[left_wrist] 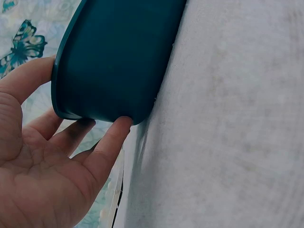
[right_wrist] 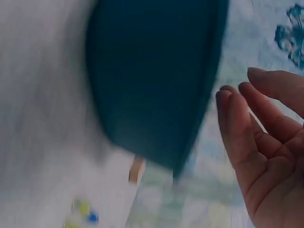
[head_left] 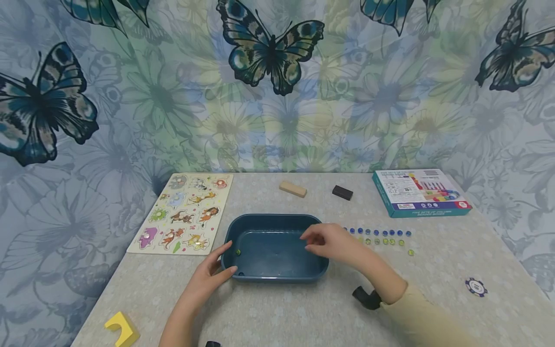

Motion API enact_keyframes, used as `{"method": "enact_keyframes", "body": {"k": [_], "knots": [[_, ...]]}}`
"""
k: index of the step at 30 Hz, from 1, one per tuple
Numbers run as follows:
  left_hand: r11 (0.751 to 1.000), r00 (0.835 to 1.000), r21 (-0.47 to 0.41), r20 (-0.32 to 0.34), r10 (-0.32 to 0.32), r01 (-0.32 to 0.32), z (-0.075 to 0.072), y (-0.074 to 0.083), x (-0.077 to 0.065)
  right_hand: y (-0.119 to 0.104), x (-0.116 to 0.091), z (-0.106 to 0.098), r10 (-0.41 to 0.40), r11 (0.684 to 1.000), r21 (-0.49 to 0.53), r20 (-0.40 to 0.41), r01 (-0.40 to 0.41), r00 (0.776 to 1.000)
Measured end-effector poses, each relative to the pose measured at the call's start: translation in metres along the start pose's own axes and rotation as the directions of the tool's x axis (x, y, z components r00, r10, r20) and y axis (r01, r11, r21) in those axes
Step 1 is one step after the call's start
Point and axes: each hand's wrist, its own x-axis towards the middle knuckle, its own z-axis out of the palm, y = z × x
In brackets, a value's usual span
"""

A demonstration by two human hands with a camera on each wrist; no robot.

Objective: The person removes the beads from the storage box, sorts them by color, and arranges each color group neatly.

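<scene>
A dark blue plastic tray stands in the middle of the table. My left hand holds its left end, thumb at the near rim and fingers along the end wall; the left wrist view shows this hand against the tray's outside. Inside, at the left, lie a green glass bead and a dark one. Over the tray's right rim hovers my right hand, fingers loosely bent. In the right wrist view, nothing shows between the fingers of that hand.
Right of the tray run a row of blue beads and one of yellow-green beads. Behind are a wooden block, a black block, an animal puzzle board and a game box. A poker chip and yellow arch lie nearer.
</scene>
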Motion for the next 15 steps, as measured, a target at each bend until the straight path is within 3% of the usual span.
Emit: {"method": "enact_keyframes", "body": {"k": [7,15], "knots": [[1.0,1.0,0.004,-0.001,0.002,-0.002,-0.001,0.0,-0.001,-0.023,0.038,0.054,0.001,1.0,-0.011,0.188,0.001,0.982],[1.0,1.0,-0.009,0.005,-0.004,0.004,-0.002,0.0,-0.001,-0.043,0.072,0.092,0.061,0.998,-0.05,0.251,-0.05,0.966]]}}
